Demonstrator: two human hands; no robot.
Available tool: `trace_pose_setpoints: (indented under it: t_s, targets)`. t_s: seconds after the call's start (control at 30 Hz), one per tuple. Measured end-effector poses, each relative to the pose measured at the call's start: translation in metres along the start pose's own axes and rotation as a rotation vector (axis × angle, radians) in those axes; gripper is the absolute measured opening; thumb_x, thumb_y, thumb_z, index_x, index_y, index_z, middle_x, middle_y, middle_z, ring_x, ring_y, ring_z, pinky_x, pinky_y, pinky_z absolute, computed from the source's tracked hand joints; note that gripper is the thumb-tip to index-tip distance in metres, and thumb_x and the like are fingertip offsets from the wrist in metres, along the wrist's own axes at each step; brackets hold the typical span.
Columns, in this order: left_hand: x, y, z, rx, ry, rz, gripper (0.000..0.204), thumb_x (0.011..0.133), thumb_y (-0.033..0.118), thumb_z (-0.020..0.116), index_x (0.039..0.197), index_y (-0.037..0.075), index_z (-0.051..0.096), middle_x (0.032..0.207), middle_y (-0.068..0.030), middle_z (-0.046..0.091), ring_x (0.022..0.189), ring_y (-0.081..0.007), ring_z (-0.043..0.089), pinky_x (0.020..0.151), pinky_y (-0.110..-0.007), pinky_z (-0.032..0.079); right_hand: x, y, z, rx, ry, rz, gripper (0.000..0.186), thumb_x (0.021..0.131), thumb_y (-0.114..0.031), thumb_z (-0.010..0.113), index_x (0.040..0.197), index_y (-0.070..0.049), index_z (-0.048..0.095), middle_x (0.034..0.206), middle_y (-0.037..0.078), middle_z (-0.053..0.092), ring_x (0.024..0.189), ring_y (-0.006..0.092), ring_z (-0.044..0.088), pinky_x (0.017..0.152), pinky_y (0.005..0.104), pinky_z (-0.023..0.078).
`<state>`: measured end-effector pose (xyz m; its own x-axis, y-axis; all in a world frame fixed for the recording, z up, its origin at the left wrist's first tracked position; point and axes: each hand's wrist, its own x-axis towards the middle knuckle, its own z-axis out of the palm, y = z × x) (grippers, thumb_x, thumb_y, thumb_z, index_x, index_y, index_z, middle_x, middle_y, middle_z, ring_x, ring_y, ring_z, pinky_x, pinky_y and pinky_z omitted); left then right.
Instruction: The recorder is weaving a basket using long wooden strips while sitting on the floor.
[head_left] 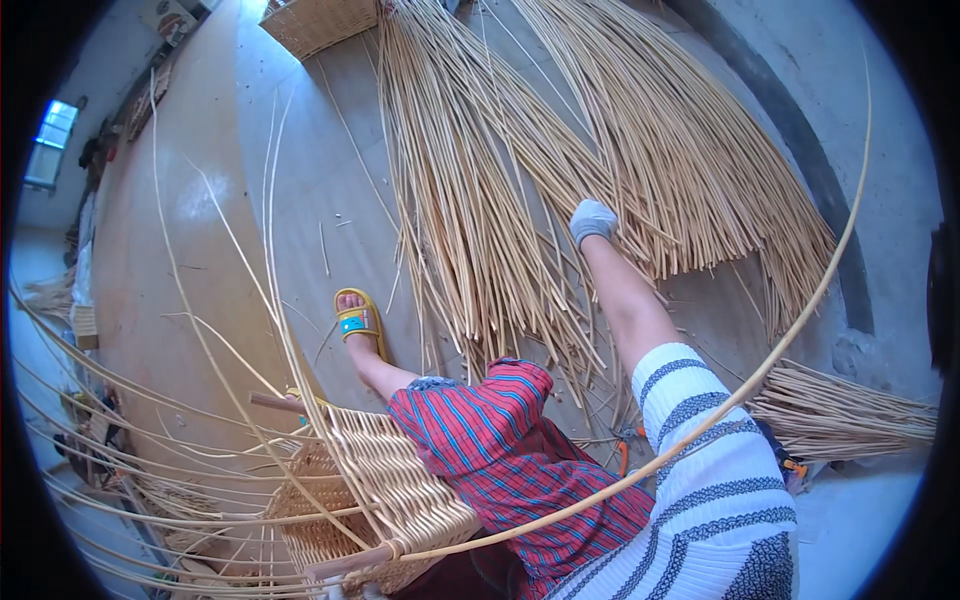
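Reeds (520,190) are lying all over the floor (200,250). Someone is weaving a basket (385,490), bending a long cane (760,370) round. Hands are hiding, so grip unknown.

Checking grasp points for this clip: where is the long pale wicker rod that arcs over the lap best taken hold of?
Probably the low stretch of the long pale wicker rod, just right of where it joins the half-woven wicker basket, coming from above. There it lies near the lap, anchored at the weave, while its far end sweeps high and free. No hand is visible.
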<state>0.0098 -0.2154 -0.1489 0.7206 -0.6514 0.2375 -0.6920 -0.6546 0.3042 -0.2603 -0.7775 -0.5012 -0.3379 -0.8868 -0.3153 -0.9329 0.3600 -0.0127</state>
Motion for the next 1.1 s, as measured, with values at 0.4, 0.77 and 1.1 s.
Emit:
trace_pose_setpoints:
  t_s: [0.4,0.77,1.1]
  targets:
    - [-0.018,-0.059,-0.001,-0.316,-0.1,-0.525,0.053,0.081,-0.015,0.053,0.132,-0.002,0.052,0.123,-0.0203,0.056,0.105,-0.0282,0.059,0.089,-0.036,0.051,-0.052,-0.03,0.018,0.109,-0.338,-0.298,0.034,0.083,-0.022,0.06,0.11,-0.007,0.074,0.119,0.021,0.068,0.112,0.0358,0.066,0.093,0.0435,0.054]
    - [-0.002,-0.018,0.004,-0.082,-0.094,-0.017,0.048,0.086,-0.012,0.056,0.132,0.001,0.053,0.11,-0.0164,0.062,0.099,-0.0275,0.063,0.082,-0.033,0.055,-0.069,0.043,-0.046,0.106,-0.06,-0.229,0.031,0.091,-0.016,0.051,0.119,-0.004,0.058,0.108,0.027,0.069,0.1,0.0408,0.069,0.086,0.0517,0.054]
    - [0.0,-0.007,-0.001,0.061,0.015,0.199,0.057,0.091,0.039,0.067,0.132,0.0,0.055,0.12,-0.019,0.06,0.121,-0.038,0.049,0.108,-0.049,0.037,-0.174,0.183,-0.097,0.959,-0.941,-0.297,0.026,0.102,-0.03,0.057,0.111,-0.008,0.068,0.073,-0.003,0.064,0.051,0.0018,0.054,0.042,0.0163,0.044]
